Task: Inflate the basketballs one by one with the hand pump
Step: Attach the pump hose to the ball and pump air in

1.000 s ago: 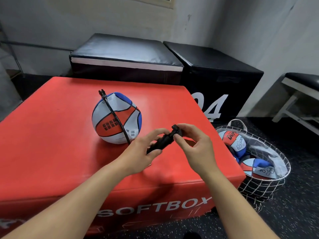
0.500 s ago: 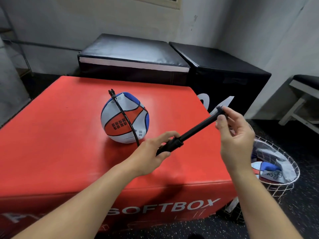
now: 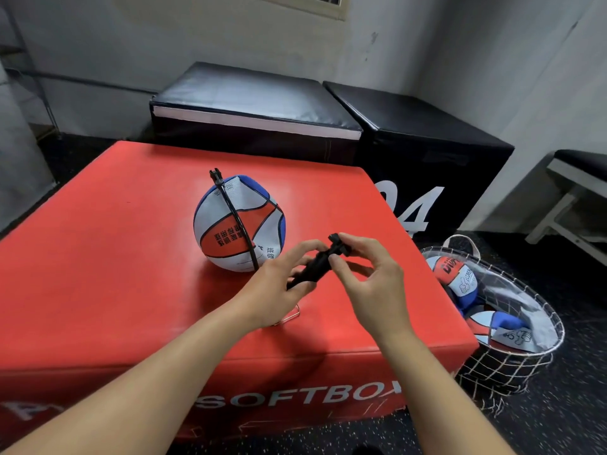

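Observation:
A white, red and blue basketball (image 3: 230, 221) sits on the red soft box (image 3: 115, 257). A thin black hose (image 3: 235, 218) runs over the ball from its top down to the black hand pump (image 3: 315, 266). My left hand (image 3: 279, 284) grips the pump's barrel just right of the ball. My right hand (image 3: 368, 274) pinches the pump's handle end, which sits pushed in against the barrel.
A wire mesh basket (image 3: 512, 353) on the floor to the right holds more basketballs (image 3: 456, 274). Two black padded boxes (image 3: 256, 106) stand behind the red box. A bench (image 3: 578, 192) is at the far right. A small wire clip (image 3: 292, 315) lies by my left wrist.
Half a second ago the pump handle was drawn out to the right. My right hand has pushed it back in toward my left hand, as it was one second ago.

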`<move>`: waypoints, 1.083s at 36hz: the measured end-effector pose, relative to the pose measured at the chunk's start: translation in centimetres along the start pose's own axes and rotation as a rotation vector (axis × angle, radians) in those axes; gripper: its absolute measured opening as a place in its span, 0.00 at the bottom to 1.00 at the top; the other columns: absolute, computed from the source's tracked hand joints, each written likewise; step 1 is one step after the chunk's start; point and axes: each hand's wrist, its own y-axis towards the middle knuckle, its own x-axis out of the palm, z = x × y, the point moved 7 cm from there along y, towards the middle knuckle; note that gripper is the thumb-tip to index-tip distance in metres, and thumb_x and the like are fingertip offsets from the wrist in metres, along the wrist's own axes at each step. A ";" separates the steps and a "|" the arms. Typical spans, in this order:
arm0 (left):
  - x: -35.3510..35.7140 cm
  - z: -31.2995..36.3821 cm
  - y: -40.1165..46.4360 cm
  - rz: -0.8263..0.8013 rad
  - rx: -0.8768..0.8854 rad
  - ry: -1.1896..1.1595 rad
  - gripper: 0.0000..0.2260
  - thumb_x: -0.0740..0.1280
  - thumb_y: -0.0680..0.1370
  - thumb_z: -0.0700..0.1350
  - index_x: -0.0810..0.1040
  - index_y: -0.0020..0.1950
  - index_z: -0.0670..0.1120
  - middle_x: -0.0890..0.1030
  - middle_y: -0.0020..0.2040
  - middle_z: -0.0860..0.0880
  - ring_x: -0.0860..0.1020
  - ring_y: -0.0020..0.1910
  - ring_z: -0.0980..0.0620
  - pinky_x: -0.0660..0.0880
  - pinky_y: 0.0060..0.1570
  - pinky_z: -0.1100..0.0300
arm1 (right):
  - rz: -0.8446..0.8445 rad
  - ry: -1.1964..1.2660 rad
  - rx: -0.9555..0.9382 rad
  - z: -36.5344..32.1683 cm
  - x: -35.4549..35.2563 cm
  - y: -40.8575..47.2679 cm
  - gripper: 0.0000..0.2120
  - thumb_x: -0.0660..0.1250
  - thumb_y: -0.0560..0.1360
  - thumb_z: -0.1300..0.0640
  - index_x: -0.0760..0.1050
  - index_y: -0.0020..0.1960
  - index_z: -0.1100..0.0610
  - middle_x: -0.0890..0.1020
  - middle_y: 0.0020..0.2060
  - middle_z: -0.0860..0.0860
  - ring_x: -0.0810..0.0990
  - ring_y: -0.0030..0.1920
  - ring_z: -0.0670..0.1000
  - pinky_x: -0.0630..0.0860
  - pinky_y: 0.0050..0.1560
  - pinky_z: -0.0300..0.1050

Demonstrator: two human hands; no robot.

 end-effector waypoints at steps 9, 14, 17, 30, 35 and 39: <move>1.0 0.9 -0.2 -0.030 0.022 0.115 0.30 0.68 0.81 0.35 0.70 0.72 0.67 0.82 0.64 0.55 0.84 0.60 0.48 0.80 0.61 0.40 | 0.084 0.058 0.079 1.2 -3.4 0.6 0.09 0.75 0.79 0.56 0.83 0.57 0.45 0.86 0.52 0.40 0.85 0.55 0.45 0.79 0.52 0.46; 1.5 1.2 -0.3 -0.047 0.026 0.164 0.31 0.68 0.82 0.36 0.69 0.72 0.70 0.81 0.65 0.55 0.83 0.59 0.60 0.82 0.55 0.52 | 0.294 0.190 0.067 0.8 -8.6 2.2 0.10 0.73 0.80 0.59 0.82 0.60 0.51 0.87 0.54 0.47 0.85 0.57 0.50 0.83 0.57 0.61; 1.9 1.4 -0.3 -0.062 0.047 0.199 0.31 0.68 0.83 0.37 0.68 0.72 0.72 0.81 0.66 0.56 0.84 0.58 0.58 0.80 0.47 0.58 | 0.384 0.230 0.088 0.9 -11.2 2.4 0.10 0.72 0.81 0.60 0.82 0.61 0.54 0.87 0.52 0.48 0.86 0.55 0.50 0.84 0.57 0.56; 0.3 0.3 -0.4 0.025 0.018 0.088 0.30 0.68 0.81 0.33 0.70 0.72 0.65 0.82 0.62 0.55 0.84 0.58 0.53 0.80 0.64 0.42 | 0.202 0.038 -0.043 -1.9 -3.3 1.9 0.12 0.72 0.81 0.57 0.82 0.64 0.49 0.84 0.57 0.42 0.81 0.62 0.46 0.79 0.54 0.37; -0.2 -0.2 -0.4 0.038 0.008 0.058 0.30 0.68 0.81 0.34 0.68 0.74 0.63 0.83 0.61 0.53 0.84 0.58 0.55 0.78 0.68 0.46 | 0.093 0.023 -0.044 -1.5 -0.8 1.4 0.10 0.73 0.80 0.59 0.84 0.60 0.50 0.84 0.54 0.42 0.83 0.58 0.43 0.78 0.50 0.34; 0.0 -0.1 -0.2 0.038 0.003 0.051 0.31 0.68 0.81 0.34 0.69 0.74 0.64 0.82 0.63 0.52 0.84 0.60 0.55 0.78 0.67 0.45 | 0.035 0.031 0.013 -0.1 -0.1 0.8 0.08 0.75 0.78 0.59 0.85 0.56 0.49 0.85 0.50 0.41 0.84 0.55 0.43 0.77 0.46 0.34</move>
